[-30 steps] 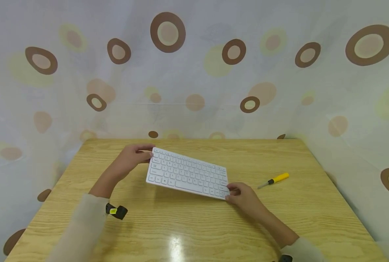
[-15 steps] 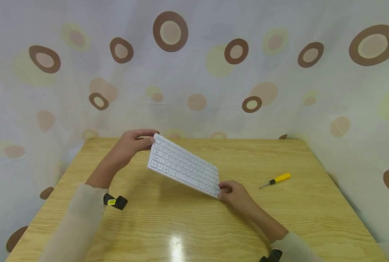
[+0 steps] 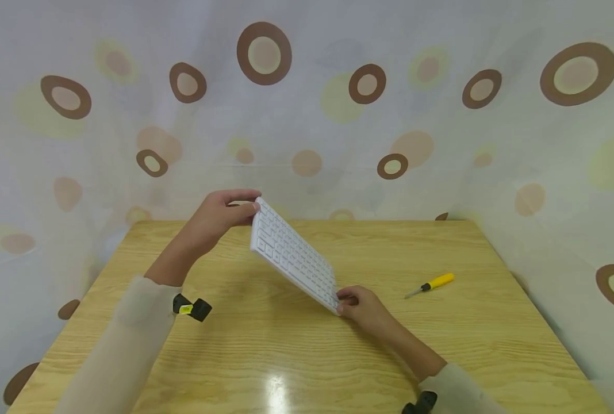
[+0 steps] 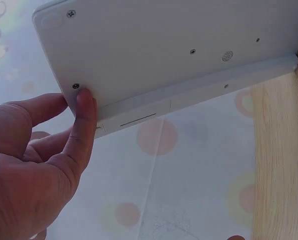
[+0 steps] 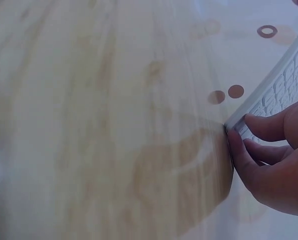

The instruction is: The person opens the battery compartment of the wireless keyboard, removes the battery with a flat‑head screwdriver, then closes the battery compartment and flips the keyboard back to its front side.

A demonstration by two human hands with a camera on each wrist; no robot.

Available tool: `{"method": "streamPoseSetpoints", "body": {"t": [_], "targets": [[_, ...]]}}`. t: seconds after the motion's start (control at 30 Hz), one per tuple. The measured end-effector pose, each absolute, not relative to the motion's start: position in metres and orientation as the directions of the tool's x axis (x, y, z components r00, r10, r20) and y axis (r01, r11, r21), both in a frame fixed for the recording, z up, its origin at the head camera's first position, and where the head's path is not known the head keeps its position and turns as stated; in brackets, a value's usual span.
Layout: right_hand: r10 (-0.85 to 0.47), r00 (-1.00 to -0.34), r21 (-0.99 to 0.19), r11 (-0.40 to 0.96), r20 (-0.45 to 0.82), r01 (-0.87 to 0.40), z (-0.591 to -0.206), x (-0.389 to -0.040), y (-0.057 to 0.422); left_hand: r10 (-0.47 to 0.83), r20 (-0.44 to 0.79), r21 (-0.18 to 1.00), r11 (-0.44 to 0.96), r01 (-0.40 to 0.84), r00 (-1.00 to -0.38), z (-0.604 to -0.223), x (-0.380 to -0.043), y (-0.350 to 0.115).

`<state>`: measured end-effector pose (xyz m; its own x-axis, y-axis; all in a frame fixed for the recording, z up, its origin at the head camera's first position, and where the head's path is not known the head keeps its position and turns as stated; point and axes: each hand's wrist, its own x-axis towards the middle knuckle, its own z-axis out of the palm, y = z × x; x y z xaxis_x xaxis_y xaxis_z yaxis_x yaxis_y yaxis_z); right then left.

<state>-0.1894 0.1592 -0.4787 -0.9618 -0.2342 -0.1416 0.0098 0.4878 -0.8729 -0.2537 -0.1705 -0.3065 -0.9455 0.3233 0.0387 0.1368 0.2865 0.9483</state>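
Note:
A white keyboard (image 3: 294,253) is held tilted over the table, its left end raised high and its right end low, close to the wood. My left hand (image 3: 219,215) pinches the upper left corner between thumb and fingers. In the left wrist view the keyboard's underside (image 4: 139,45) shows small screws and a ridge along one edge, with my left hand (image 4: 44,155) gripping the corner. My right hand (image 3: 366,310) pinches the lower right end. The right wrist view has my right hand (image 5: 273,155) holding the keyboard (image 5: 283,82) by that corner, keys partly covered by fingers.
A screwdriver (image 3: 431,285) with a yellow and black handle lies on the wooden table (image 3: 467,345), right of my right hand. A pale curtain (image 3: 307,115) with brown ring patterns surrounds the table at the back and sides.
The keyboard's left end has risen with my left hand and swung to the right, so it tilts more steeply. My right hand has shifted slightly left, keeping its hold.

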Motion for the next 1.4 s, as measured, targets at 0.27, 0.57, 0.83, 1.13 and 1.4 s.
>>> {"method": "streamPoseSetpoints", "body": {"t": [0.27,0.57,0.83,1.13,1.4], "targets": [[-0.291,-0.949,-0.877,0.479,-0.124,-0.033,-0.483,-0.192,0.152,0.334,0.056,0.943,0.291,0.16,-0.941,-0.294,-0.257,-0.162],[-0.338,-0.934,-0.885,0.461,-0.114,-0.059,-0.483,-0.191,0.137,0.356,0.061,0.943,0.285,0.171,-0.932,-0.282,-0.258,-0.152],[-0.38,-0.918,-0.89,0.449,-0.112,-0.077,-0.482,-0.188,0.124,0.401,0.109,0.947,0.237,0.218,-0.91,-0.276,-0.26,-0.143],[-0.397,-0.912,-0.916,0.394,-0.097,-0.074,-0.451,-0.195,0.137,0.408,0.144,0.948,0.203,0.244,-0.902,-0.276,-0.264,-0.127],[-0.407,-0.91,-0.968,0.181,0.085,-0.172,-0.345,-0.207,0.151,0.412,0.171,0.95,0.171,0.261,-0.895,-0.278,-0.273,-0.101]]}}
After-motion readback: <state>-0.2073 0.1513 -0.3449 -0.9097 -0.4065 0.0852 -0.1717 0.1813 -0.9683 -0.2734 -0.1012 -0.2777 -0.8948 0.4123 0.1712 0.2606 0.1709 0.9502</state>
